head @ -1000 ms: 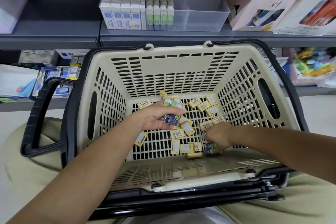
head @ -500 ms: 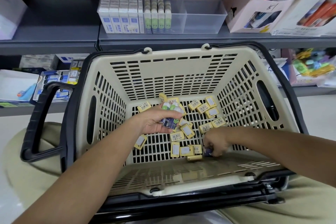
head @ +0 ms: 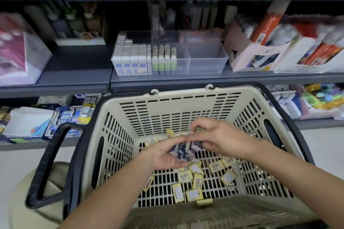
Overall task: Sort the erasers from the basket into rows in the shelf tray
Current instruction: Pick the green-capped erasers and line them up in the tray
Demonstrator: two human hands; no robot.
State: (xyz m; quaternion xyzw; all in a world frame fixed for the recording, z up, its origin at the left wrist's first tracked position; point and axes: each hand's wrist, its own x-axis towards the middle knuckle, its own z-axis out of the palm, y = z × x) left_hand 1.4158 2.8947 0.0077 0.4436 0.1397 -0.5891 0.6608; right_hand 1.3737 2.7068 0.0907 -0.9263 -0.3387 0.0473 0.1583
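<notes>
A beige basket (head: 178, 106) sits in front of me with several yellow-wrapped erasers (head: 193, 178) loose on its slotted floor. My left hand (head: 165, 156) is palm-up over the basket and grips a bunch of purple-and-white erasers (head: 183, 150). My right hand (head: 219, 135) meets it from the right and pinches an eraser at the bunch's right end. On the shelf behind stands a clear tray (head: 206, 61) holding rows of white-blue erasers (head: 130, 57) and green-faced erasers (head: 164, 59); its right compartments show nothing inside.
The basket's black handle (head: 46, 165) hangs down on the left. A pink carton (head: 249, 55) and boxes of orange items (head: 316, 55) stand right of the tray. A pink-white box (head: 20, 55) is at the far left. A lower shelf (head: 55, 119) holds more stationery.
My right hand lifted from the basket floor and came up to my left hand with an eraser. The view tilted upward, showing more of the shelf.
</notes>
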